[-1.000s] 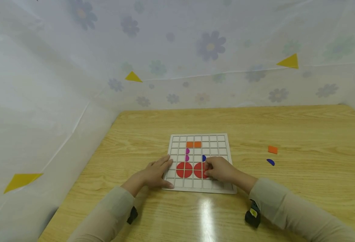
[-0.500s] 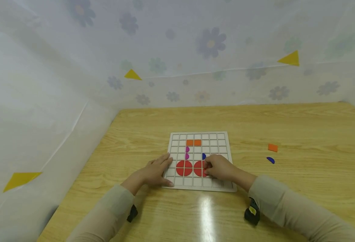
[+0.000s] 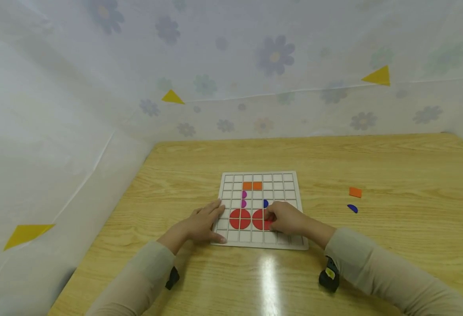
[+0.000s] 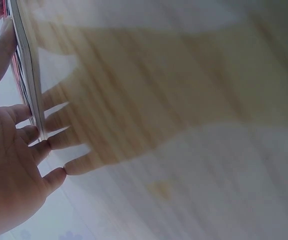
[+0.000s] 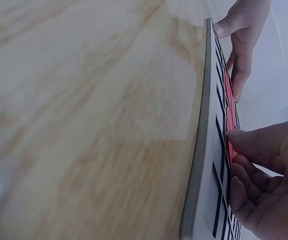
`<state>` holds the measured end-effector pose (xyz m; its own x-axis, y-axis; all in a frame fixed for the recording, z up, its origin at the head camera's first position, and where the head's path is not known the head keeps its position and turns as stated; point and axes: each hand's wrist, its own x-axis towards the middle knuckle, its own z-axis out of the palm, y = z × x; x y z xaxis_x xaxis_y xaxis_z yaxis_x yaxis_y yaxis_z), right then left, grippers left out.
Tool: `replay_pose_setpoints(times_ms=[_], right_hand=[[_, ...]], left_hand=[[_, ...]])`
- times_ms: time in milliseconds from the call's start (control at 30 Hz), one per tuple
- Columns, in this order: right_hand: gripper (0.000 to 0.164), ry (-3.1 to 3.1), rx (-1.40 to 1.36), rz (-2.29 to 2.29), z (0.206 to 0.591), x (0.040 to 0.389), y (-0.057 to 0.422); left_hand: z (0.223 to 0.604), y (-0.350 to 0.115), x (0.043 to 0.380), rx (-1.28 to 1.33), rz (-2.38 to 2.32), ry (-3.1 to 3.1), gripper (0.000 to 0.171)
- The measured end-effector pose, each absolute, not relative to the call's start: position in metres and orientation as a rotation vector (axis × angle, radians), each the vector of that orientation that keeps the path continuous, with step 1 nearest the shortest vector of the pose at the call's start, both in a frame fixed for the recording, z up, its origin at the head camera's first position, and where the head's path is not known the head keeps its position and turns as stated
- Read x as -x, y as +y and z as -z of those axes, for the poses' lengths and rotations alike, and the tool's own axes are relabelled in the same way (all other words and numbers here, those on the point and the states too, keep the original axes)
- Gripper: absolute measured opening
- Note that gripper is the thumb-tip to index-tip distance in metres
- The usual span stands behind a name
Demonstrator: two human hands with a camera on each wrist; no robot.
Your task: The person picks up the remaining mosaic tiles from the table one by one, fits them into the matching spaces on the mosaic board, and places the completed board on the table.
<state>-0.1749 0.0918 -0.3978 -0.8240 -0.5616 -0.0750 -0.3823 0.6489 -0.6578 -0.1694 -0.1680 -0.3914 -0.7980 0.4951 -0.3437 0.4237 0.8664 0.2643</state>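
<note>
A white grid board (image 3: 245, 237) lies on the table, its cells divided by raised lines. My left hand (image 3: 203, 224) rests on the board's left edge, fingers spread and thumb at the near corner. With thumb and curled fingers, my right hand (image 3: 288, 218) pinches a red quarter-circle piece (image 3: 268, 224) at the right red circle (image 3: 258, 215); the fingers partly cover it. To the left is a whole red circle (image 3: 235, 213) of quarter pieces. Two magenta half-circles (image 3: 244, 194), a blue piece (image 3: 265, 203) and two orange squares (image 3: 247, 186) sit in cells farther up.
On the table to the right lie a loose orange piece (image 3: 355, 192) and a blue half-circle piece (image 3: 352, 208). A pale curtain (image 3: 223, 79) with flowers and yellow triangles stands behind the table (image 3: 192, 162) and along its left side.
The right fingertips have shifted slightly at the right red circle, and more red shows beneath them. The left hand stays on the board's edge. The view has tilted a little.
</note>
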Motion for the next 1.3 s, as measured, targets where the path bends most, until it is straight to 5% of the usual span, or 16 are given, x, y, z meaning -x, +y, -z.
replay_pose_setpoints(times_ms=[1300], right_hand=[[0.012, 2.586, 0.701, 1.101, 0.393, 0.174, 0.122]], left_hand=[[0.389, -0.168, 0.170, -0.666, -0.232, 2.618, 0.090]])
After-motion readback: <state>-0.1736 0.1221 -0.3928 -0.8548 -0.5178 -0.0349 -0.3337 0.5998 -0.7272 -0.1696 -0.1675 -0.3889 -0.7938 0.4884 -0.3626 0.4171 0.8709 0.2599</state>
